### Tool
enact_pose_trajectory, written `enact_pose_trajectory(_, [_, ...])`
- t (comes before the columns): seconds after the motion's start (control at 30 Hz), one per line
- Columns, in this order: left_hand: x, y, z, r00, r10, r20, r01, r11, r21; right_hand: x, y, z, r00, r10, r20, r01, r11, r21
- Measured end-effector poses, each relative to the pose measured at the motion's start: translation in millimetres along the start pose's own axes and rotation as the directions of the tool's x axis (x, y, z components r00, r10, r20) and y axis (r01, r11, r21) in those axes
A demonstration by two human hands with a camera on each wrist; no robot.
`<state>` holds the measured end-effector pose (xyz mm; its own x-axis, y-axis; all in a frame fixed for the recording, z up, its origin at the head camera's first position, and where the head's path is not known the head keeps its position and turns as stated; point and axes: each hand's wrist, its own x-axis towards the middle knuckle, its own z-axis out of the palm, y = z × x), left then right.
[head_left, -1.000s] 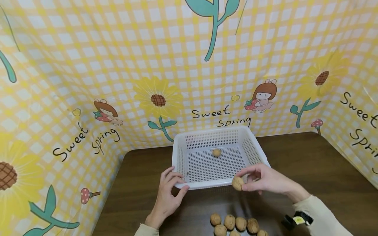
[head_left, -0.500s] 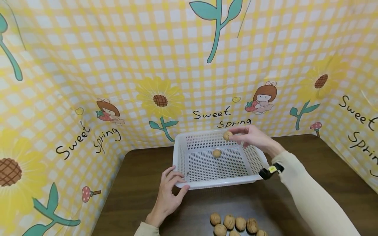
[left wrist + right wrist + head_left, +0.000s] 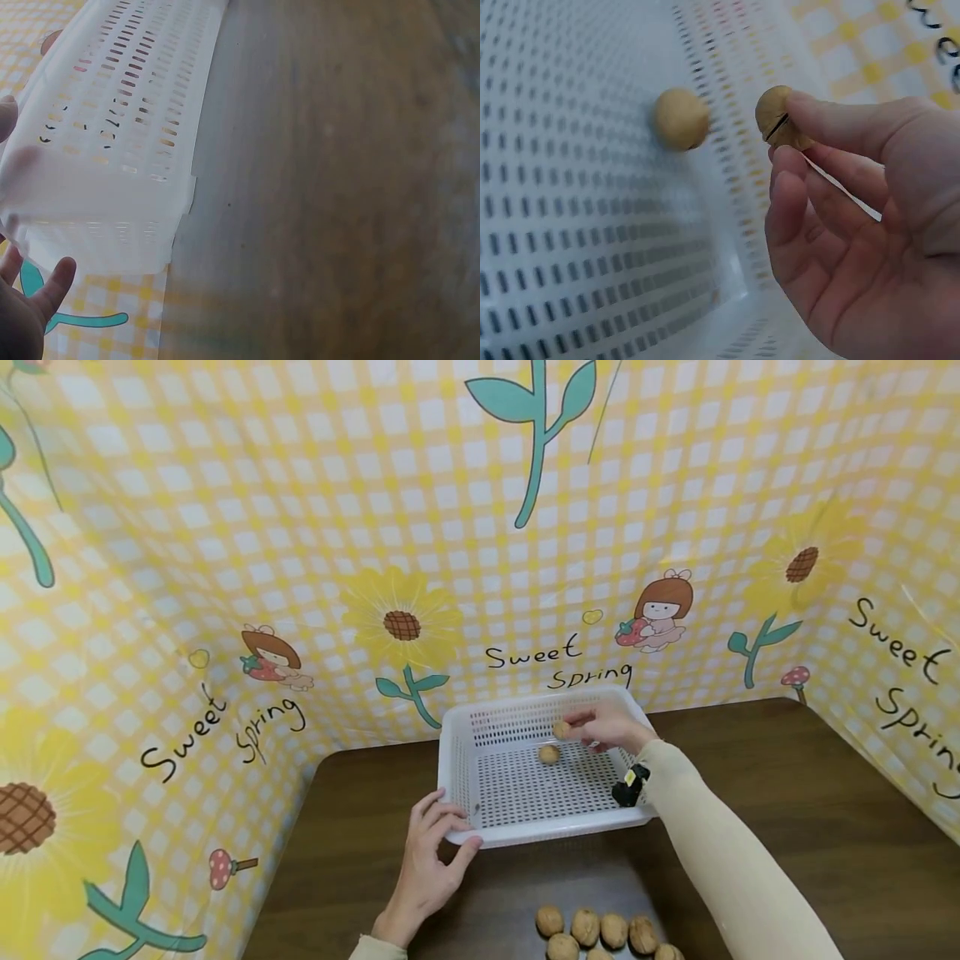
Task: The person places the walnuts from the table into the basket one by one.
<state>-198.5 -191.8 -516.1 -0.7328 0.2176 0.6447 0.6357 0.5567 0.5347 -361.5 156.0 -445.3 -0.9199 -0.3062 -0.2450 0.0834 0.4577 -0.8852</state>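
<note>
A white perforated plastic basket (image 3: 558,831) stands on the dark table, near the patterned cloth. My left hand (image 3: 431,864) holds its front left corner, fingers over the rim and thumb at the front edge. My right hand (image 3: 609,727) is inside the basket toward the back. Thumb and fingertips pinch a walnut (image 3: 774,120), whose dark split seam shows in the right wrist view. On the perforated floor close by lies another walnut (image 3: 549,754), apart from the pinched one. Several more walnuts (image 3: 585,927) sit grouped at the bottom of the head view, partly cut off.
The brown wooden table (image 3: 757,793) extends to both sides of the basket. A yellow checked cloth (image 3: 465,552) with sunflowers and lettering hangs behind and at the sides. A black wrist camera (image 3: 628,787) on the right wrist overlaps the basket's right side.
My right hand has carried the walnut from the basket's front rim up over the right side, then left and down into the basket. The left hand has stayed at the corner.
</note>
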Motion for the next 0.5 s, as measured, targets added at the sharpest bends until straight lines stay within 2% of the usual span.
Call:
enact_pose_trajectory(0.07, [-0.1, 0.5, 0.4, 1.000, -0.002, -0.001, 0.002, 1.000, 0.001, 3.3, 4.9, 2.5, 1.000, 0.024, 0.009, -0.024, 0.999, -0.038])
enact_pose_trajectory(0.3, [-0.8, -0.8, -1.1, 1.000, 0.022, -0.019, -0.021, 1.000, 0.010, 4.8, 7.4, 10.5, 1.000, 0.016, 0.009, -0.014, 0.987, -0.161])
enact_pose_trajectory(0.5, [-1.0, 0.3, 0.0, 1.000, 0.005, 0.001, -0.005, 1.000, 0.001, 5.7, 11.9, 15.1, 0.998, 0.062, -0.002, -0.061, 0.967, -0.247])
